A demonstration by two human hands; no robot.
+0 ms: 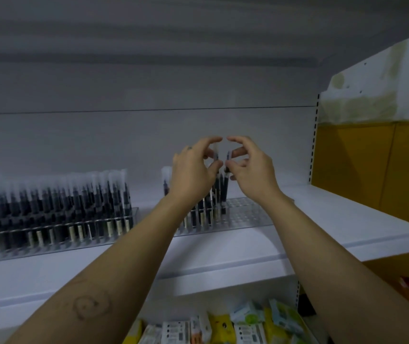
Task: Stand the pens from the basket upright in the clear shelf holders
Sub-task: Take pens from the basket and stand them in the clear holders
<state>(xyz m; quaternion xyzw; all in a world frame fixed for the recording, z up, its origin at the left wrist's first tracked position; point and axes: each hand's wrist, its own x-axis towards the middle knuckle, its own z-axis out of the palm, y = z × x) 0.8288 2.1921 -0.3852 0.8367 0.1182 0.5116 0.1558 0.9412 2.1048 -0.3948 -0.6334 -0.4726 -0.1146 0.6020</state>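
- Hands raised side by side over the white shelf (335,219), fingertips nearly meeting above the pens (204,211)
- left hand (193,170): thumb and curled fingers pinch the top of a clear-capped pen (215,153), held upright; its lower part is hidden behind the palm
- right hand (250,167): thumb and forefinger pinch a dark pen (226,187) near its cap, with the other fingers loosely curled beside it
- the dark pen's barrel points straight down at the half-filled holder (248,212); blur hides whether its tip sits in a hole
- the two held pens are just beside each other, with a thin gap between them
- the half-filled holder is clear and perforated, near the front edge of the shelf, about midway along; standing pens crowd its left part and its right part shows open holes
- full holder (57,242): along the front edge toward the shelf's left edge, packed with upright dark pens with pale caps
- packets (223,326) in white, yellow and green lie on the level below the shelf's front edge
- yellow panel (359,170) stands beyond the shelf's right edge
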